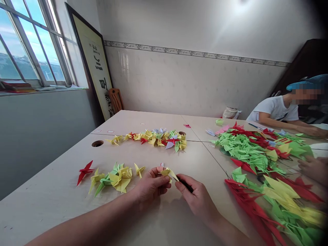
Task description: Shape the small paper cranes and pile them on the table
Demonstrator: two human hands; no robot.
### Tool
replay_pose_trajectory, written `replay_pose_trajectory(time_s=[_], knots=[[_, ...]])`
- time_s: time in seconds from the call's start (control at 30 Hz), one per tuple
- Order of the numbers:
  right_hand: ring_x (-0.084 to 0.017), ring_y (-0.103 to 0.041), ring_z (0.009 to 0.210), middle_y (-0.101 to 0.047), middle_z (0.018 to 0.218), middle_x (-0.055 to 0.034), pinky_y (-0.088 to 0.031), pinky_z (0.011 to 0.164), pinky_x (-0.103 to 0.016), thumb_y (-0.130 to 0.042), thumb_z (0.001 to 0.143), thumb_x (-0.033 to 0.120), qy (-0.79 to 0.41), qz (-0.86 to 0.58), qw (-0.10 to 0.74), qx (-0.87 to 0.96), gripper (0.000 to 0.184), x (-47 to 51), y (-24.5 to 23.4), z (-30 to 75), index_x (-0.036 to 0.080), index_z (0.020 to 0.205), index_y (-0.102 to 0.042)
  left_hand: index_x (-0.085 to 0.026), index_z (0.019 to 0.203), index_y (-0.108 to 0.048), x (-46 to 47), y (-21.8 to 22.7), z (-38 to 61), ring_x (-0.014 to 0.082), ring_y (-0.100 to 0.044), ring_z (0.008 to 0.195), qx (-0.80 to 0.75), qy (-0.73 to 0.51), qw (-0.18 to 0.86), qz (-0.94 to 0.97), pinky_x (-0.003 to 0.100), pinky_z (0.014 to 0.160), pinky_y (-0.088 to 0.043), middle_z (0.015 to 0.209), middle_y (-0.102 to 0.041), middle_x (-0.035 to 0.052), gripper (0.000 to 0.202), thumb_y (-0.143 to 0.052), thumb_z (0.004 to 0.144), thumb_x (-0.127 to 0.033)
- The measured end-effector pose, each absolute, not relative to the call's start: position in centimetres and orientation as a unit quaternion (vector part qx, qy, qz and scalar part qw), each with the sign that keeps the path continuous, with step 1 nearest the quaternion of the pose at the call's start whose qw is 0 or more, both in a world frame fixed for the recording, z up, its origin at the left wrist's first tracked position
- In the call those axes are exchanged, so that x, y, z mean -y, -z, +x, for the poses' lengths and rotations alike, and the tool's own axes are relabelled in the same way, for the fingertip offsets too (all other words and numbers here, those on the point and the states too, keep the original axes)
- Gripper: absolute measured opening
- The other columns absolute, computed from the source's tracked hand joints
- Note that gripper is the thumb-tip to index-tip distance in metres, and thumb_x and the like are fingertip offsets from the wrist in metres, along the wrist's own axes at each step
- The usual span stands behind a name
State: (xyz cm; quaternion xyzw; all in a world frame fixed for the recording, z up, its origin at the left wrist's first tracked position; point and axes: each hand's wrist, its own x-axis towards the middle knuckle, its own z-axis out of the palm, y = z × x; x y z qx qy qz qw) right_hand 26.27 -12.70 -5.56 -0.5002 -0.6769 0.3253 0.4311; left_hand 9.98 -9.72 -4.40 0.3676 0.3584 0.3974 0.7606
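My left hand [151, 186] pinches a small yellow folded paper crane [169, 173] just above the beige table [159, 218]. My right hand [196, 194] is closed on a thin black pen-like stick [185, 185] whose tip points at the crane. Left of my hands lies a small heap of yellow and green paper cranes [116, 177] with a red crane [84, 171] beside it.
A longer row of mixed-colour cranes [156, 138] lies further back. A big pile of green, red and yellow folded papers [261, 171] covers the right side. Another person in a white shirt [275, 109] sits at the far right; another hand [314, 169] rests there. A cable hole [97, 143] is at left.
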Motion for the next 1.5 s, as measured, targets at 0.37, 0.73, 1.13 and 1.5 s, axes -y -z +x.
replay_pose_trajectory(time_s=[0.37, 0.73, 1.13, 1.5], knots=[[-0.008, -0.04, 0.046, -0.052, 0.063, 0.001, -0.032, 0.039, -0.019, -0.06, 0.071, 0.046, -0.443, -0.527, 0.5, 0.527, 0.041, 11.5, 6.2, 27.1, 0.013, 0.094, -0.063, -0.017, 0.098, -0.055, 8.9, 3.7, 9.1, 0.0077, -0.043, 0.056, -0.357, -0.414, 0.606, 0.577, 0.023, 0.055, -0.036, 0.064, -0.045, -0.0046, 0.029, -0.056, 0.069, -0.02], [-0.005, -0.029, 0.043, -0.041, 0.056, 0.0047, -0.022, 0.037, -0.017, -0.055, 0.078, 0.041, -0.462, -0.49, 0.466, 0.573, 0.028, 12.3, 6.3, 26.1, 0.014, 0.069, -0.057, -0.013, 0.088, -0.062, 9.7, 5.5, 10.1, 0.0103, -0.05, 0.063, -0.342, -0.333, 0.618, 0.625, 0.021, 0.057, -0.035, 0.075, -0.059, 0.002, 0.03, -0.064, 0.068, -0.035], [-0.004, -0.035, 0.04, -0.044, 0.057, 0.0046, -0.027, 0.038, -0.017, -0.053, 0.078, 0.046, -0.487, -0.472, 0.45, 0.581, 0.032, 12.4, 6.8, 26.0, 0.015, 0.071, -0.056, -0.012, 0.083, -0.06, 9.4, 5.0, 9.8, 0.015, -0.056, 0.079, -0.275, -0.338, 0.683, 0.587, 0.027, 0.075, -0.04, 0.082, -0.061, 0.004, 0.031, -0.072, 0.062, -0.032], [-0.004, -0.035, 0.04, -0.048, 0.06, 0.0033, -0.022, 0.036, -0.016, -0.056, 0.075, 0.048, -0.51, -0.523, 0.453, 0.511, 0.033, 12.4, 6.2, 25.5, 0.015, 0.076, -0.057, -0.017, 0.088, -0.049, 8.1, 1.7, 7.9, 0.0082, -0.04, 0.054, -0.431, -0.399, 0.338, 0.735, 0.02, 0.05, -0.031, 0.062, -0.045, -0.0049, 0.02, -0.053, 0.068, -0.016]])
